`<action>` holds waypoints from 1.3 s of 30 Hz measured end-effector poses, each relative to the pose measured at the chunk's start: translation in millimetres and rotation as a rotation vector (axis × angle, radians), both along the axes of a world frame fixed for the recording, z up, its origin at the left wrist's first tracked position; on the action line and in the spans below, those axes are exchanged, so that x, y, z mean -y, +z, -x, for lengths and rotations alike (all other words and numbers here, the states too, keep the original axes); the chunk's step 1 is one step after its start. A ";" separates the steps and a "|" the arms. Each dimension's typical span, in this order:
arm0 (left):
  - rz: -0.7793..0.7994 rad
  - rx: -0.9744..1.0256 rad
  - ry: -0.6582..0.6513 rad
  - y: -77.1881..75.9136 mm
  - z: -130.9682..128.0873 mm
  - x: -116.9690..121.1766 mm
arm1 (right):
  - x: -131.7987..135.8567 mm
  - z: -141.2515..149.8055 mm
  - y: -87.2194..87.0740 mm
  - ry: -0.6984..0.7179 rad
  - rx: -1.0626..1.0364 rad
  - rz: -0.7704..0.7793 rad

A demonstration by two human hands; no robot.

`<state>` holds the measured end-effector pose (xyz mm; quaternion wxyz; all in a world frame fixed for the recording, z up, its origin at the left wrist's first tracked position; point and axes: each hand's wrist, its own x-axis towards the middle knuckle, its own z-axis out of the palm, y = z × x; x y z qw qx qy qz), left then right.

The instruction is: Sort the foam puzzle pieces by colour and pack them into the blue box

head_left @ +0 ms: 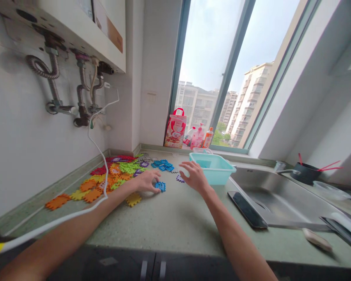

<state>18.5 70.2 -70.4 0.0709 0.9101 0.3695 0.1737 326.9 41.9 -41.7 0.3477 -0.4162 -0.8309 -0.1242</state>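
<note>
My left hand (146,182) is over the counter, thumb and fingers apart, with its fingertips at the near edge of a blue foam-like puzzle tile (160,186). Whether they touch the tile I cannot tell. Below that hand lies a yellow tile (133,199). My right hand (194,175) hovers beside a light teal plastic basin (222,176), its fingers spread and curved, holding nothing visible. A pale purple tile (179,178) lies just left of its fingertips. Further back is a cluster of blue tiles (163,165).
Orange, yellow, green and red tiles (114,175) heap at the left, crossed by a white cable (105,171). A phone (247,209) lies beside the steel sink (276,199). Bottles (197,137) and a red-handled bag (175,130) stand by the window.
</note>
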 end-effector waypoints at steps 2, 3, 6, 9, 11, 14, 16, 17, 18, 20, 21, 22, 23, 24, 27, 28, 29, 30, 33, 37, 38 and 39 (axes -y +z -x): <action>0.022 -0.003 -0.025 1.3 -0.2 0.6 | 0.9 23.1 -18.4 0.212 0.104 0.200; 0.031 0.000 -0.035 1.8 0.0 0.7 | 0.5 33.0 -27.8 0.286 0.135 0.271; 0.082 0.017 -0.062 1.7 4.1 0.9 | -3.1 53.6 -49.0 0.386 0.104 0.369; 0.119 0.024 -0.083 1.3 12.5 -0.2 | -4.9 62.1 -55.6 0.331 0.019 0.377; 0.103 0.071 -0.066 3.2 16.3 -4.5 | -3.5 63.7 -53.9 0.280 0.019 0.365; 0.047 0.152 -0.029 12.4 9.3 -23.6 | -0.8 62.6 -48.0 0.280 0.094 0.306; 0.017 0.126 -0.029 21.4 -6.4 -45.7 | -1.0 59.0 -43.4 0.325 0.139 0.221; 0.009 0.099 -0.023 25.5 -16.8 -58.6 | -1.9 56.0 -40.8 0.342 0.148 0.168; 0.012 0.057 -0.007 28.6 -28.3 -71.8 | -3.3 52.0 -37.8 0.347 0.143 0.112; 0.039 -0.053 0.111 29.9 -51.7 -96.1 | -7.1 40.3 -30.3 0.313 0.109 0.001; 0.051 -0.077 0.151 27.5 -62.5 -105.8 | -9.1 32.5 -25.7 0.274 0.084 -0.053; 0.065 -0.097 0.185 23.3 -72.1 -113.6 | -11.0 23.4 -20.6 0.222 0.054 -0.106; 0.077 -0.111 0.216 17.5 -80.2 -119.2 | -12.6 13.4 -15.3 0.161 0.019 -0.160; 0.087 -0.121 0.246 10.6 -86.7 -122.9 | -14.0 2.6 -9.9 0.090 -0.022 -0.212; 0.095 -0.138 0.344 -10.0 -96.9 -126.0 | -16.6 -29.6 4.2 -0.150 -0.174 -0.344; 0.094 -0.140 0.371 -15.1 -98.0 -125.3 | -17.2 -39.2 7.6 -0.230 -0.225 -0.373; 0.093 -0.141 0.394 -18.9 -98.4 -124.1 | -17.9 -47.7 10.1 -0.304 -0.271 -0.394; 0.093 -0.141 0.413 -21.5 -98.5 -122.3 | -18.8 -55.0 11.7 -0.369 -0.311 -0.403; 0.092 -0.136 0.462 -25.7 -98.6 -113.8 | -22.3 -69.9 11.9 -0.519 -0.371 -0.365; 0.091 -0.113 0.539 -31.2 -100.8 -93.2 | -21.9 -72.0 9.8 -0.600 -0.326 -0.292; 0.086 -0.104 0.557 -32.6 -101.5 -86.2 | -19.8 -68.5 9.9 -0.577 -0.302 -0.292; 0.080 -0.095 0.572 -33.8 -102.2 -78.7 | -17.0 -63.0 10.2 -0.533 -0.272 -0.292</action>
